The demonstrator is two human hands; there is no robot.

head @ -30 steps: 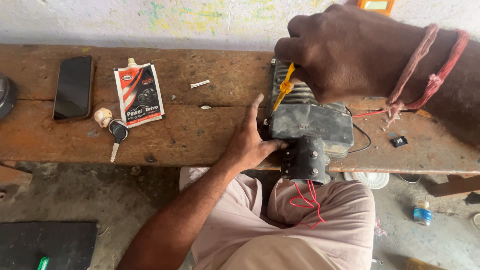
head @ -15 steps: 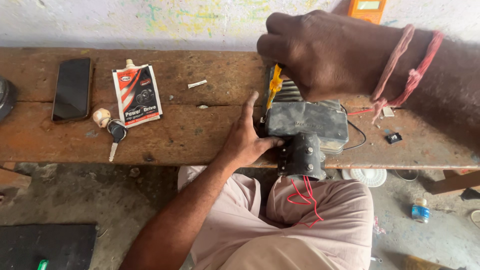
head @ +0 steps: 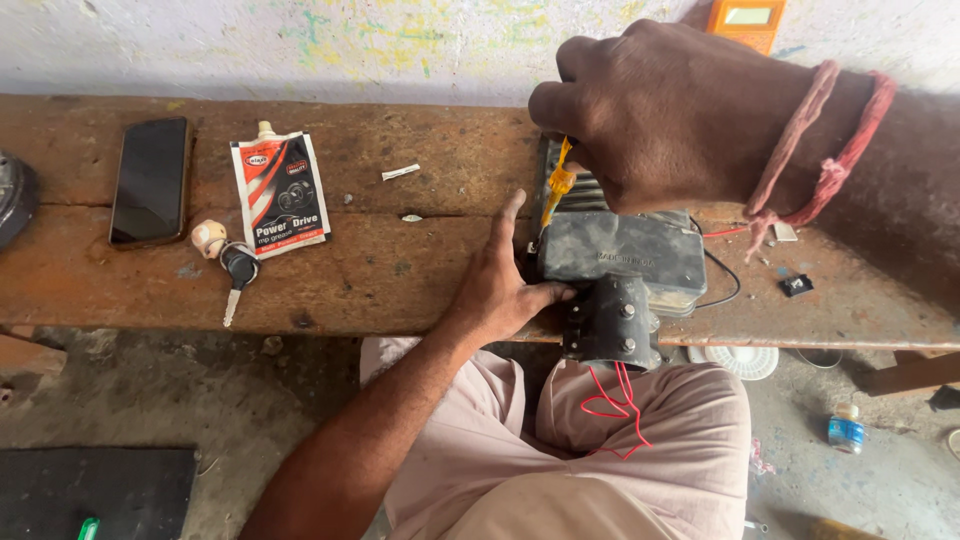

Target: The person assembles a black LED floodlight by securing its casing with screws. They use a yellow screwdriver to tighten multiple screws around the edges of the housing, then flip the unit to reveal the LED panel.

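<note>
A worn wooden bench (head: 400, 260) runs below a paint-flecked wall, carrying a black phone (head: 150, 180), a key (head: 236, 272) and a red-and-white grease pouch (head: 280, 195). At its front edge sits a dark grey electrical unit (head: 622, 252) with red wires (head: 612, 408) hanging over the person's lap. The left hand (head: 503, 283) lies spread flat against the unit's side, while the right hand (head: 665, 115) is closed around a yellow-handled screwdriver (head: 556, 187) set upright on its top

Worn wooden bench (head: 400, 270), paint-flecked whitewashed wall (head: 300, 45), dusty concrete floor (head: 150, 400)
</note>
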